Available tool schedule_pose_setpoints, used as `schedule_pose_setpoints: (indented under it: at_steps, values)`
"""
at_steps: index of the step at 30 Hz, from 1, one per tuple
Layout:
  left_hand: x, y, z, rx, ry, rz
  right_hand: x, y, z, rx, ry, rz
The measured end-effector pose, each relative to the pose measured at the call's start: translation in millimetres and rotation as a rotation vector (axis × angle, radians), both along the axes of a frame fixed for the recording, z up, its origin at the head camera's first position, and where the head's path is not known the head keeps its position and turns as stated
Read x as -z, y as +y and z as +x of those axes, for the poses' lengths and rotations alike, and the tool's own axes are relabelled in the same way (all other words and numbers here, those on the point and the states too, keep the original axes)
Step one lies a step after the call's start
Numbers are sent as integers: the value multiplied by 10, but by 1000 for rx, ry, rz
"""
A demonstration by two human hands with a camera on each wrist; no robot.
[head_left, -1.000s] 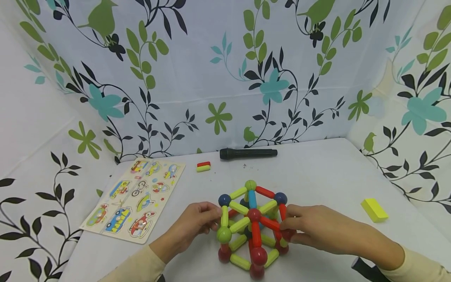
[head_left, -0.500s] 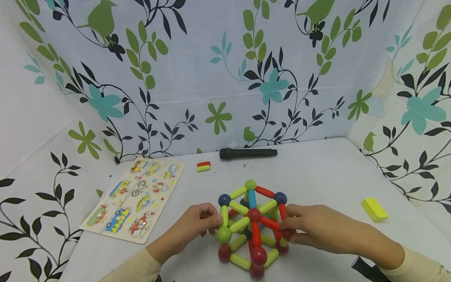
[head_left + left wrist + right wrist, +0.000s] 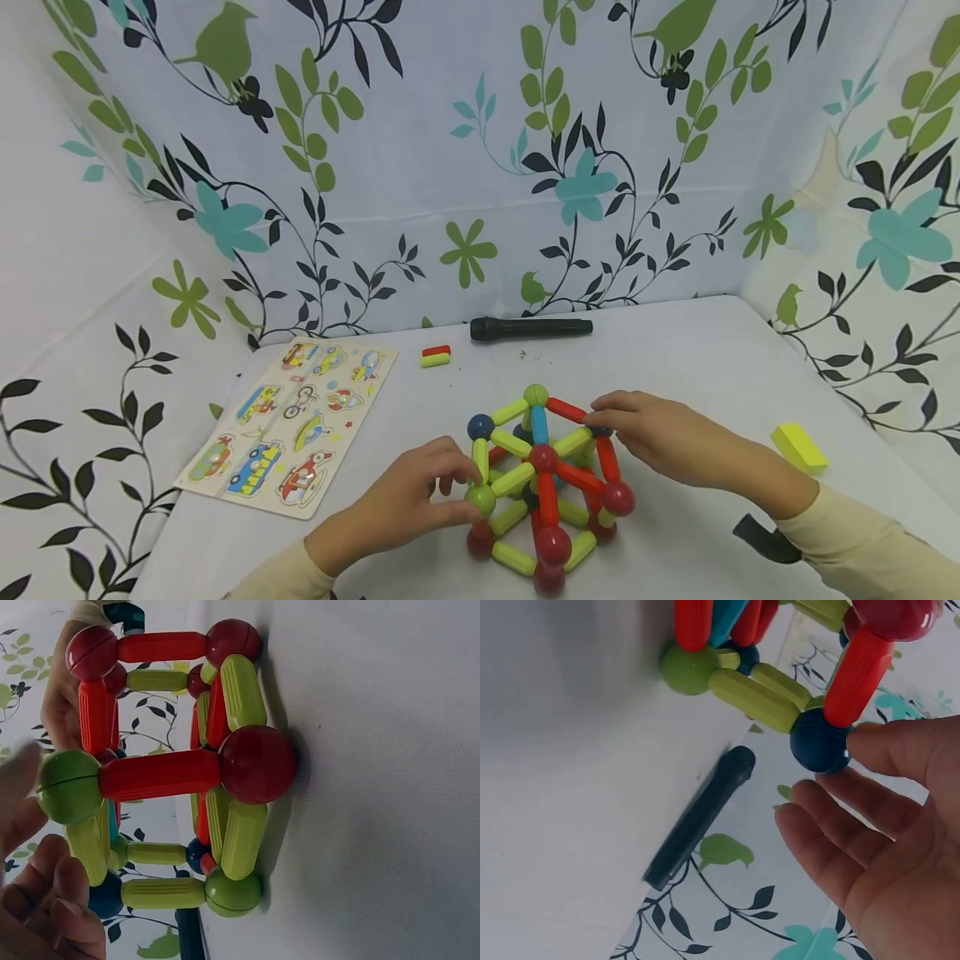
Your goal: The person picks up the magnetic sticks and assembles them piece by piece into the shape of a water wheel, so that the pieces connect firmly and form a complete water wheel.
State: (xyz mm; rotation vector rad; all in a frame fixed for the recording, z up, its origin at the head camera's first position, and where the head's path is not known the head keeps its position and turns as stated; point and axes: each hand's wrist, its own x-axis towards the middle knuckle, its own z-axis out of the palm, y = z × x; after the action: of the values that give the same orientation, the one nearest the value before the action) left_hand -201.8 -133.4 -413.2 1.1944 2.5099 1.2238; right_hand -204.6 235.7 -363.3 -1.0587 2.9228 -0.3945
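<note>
A wheel-like frame of magnetic sticks and balls stands on the white table, with a red ball (image 3: 543, 457) at its centre. My left hand (image 3: 405, 500) is at its near left, thumb and fingers spread either side of a green ball (image 3: 71, 787); in the left wrist view the thumb is blurred and stands off the ball. At the far right corner my right hand (image 3: 671, 437) pinches a dark blue ball (image 3: 819, 741) between thumb and index finger. The other right fingers extend loosely past it.
A picture puzzle board (image 3: 268, 496) lies on the left. At the back are a black microphone (image 3: 531, 328) and two loose sticks (image 3: 435, 357), one red and one yellow-green. A yellow block (image 3: 798, 448) lies on the right.
My right hand has moved from the right-hand red ball back to the dark blue ball. My left hand has let go of the yellow-green stick and spread around the green ball. The frame stays put.
</note>
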Motion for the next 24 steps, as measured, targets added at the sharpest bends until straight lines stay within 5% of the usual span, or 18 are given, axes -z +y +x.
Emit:
schedule_pose_setpoints:
  at_steps: [6,14,19,24]
  values:
    - [-47,-30,-38,33,181,-37,7,63,12,-18,-49,8]
    - [-126,-2,-302,-71,247,-85,-119,61,198,-110,-173,82]
    - [-165,153,-437,-133,303,-111,-88,-80,374,-256,-121,49]
    - [-225,245,-496,-137,227,-178,-5,-257,510,-406,34,-18]
